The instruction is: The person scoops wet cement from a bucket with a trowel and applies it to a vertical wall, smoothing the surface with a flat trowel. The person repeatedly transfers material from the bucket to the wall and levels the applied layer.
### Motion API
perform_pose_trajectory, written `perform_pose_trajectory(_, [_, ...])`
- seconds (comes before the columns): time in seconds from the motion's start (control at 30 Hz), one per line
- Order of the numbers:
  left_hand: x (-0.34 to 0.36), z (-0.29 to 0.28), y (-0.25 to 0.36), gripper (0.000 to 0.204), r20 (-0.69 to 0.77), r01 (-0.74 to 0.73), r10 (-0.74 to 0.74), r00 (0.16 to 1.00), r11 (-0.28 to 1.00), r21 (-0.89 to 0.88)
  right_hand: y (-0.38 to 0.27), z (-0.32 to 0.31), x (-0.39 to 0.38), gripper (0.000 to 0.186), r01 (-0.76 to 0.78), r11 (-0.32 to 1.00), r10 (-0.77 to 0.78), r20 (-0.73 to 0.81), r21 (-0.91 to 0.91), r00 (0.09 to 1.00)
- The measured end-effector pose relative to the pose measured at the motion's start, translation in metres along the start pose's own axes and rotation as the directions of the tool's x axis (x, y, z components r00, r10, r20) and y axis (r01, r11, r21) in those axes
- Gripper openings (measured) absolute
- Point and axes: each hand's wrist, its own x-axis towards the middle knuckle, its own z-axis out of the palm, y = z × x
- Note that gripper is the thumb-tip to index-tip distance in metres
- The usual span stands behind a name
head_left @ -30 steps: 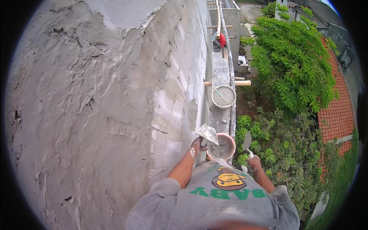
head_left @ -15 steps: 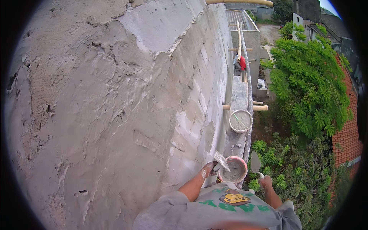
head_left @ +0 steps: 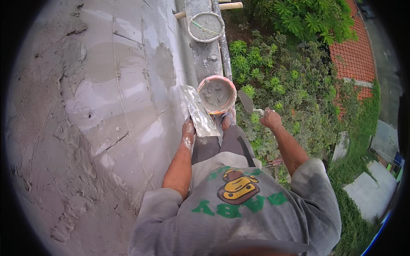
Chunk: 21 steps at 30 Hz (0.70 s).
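Note:
My left hand (head_left: 188, 126), spotted with mortar, is closed around a flat rectangular plastering trowel (head_left: 199, 112); the trowel's handle is hidden beneath the pale smeared plate. The plate lies tilted beside the left rim of a round pink-rimmed bucket (head_left: 233, 91). Grey wet mortar (head_left: 215, 96) fills part of that bucket. On the right, my right hand (head_left: 270, 118) grips the handle of a brick trowel (head_left: 245, 101), its grey blade pointing up and left, just right of the bucket.
A partly plastered wall (head_left: 128, 94) rises along the left. Ahead, a second bucket (head_left: 222, 30) of mortar stands on a narrow, splattered plank (head_left: 205, 57). A bamboo pole (head_left: 230, 6) sticks out past the plank. Shrubs (head_left: 294, 72) and a red tiled roof (head_left: 350, 55) lie below on the right.
The view has tipped downward, so the buckets appear higher and more of my shirt and legs shows. The rectangular trowel's plate now lies left of the bucket instead of overlapping its rim.

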Motion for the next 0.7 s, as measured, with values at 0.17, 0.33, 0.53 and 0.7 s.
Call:
perform_pose_trajectory(0.17, [0.051, 0.013, -0.026, 0.040, -0.039, 0.126, -0.123, 0.992, 0.987, 0.099, -0.020, 0.028, 0.062, 0.037, 0.133, 0.956, -0.120, 0.065, -0.261, 0.991])
perform_pose_trajectory(0.33, [0.125, 0.002, -0.053, 0.053, -0.049, 0.076, -0.067, 0.997, 0.972, 0.222, -0.077, 0.048, 0.150, 0.026, 0.140, 0.915, -0.071, 0.191, -0.379, 0.979])
perform_pose_trajectory(0.53, [0.189, -0.004, -0.071, 0.051, -0.096, 0.162, -0.159, 0.983, 0.987, 0.017, -0.115, 0.068, 0.214, 0.030, 0.181, 0.939, -0.176, 0.042, -0.292, 0.983])
perform_pose_trajectory(0.7, [0.215, -0.011, -0.087, 0.049, -0.101, 0.042, -0.024, 0.995, 0.984, 0.173, -0.116, 0.083, 0.255, 0.026, 0.293, 0.922, -0.331, -0.122, -0.255, 0.936])
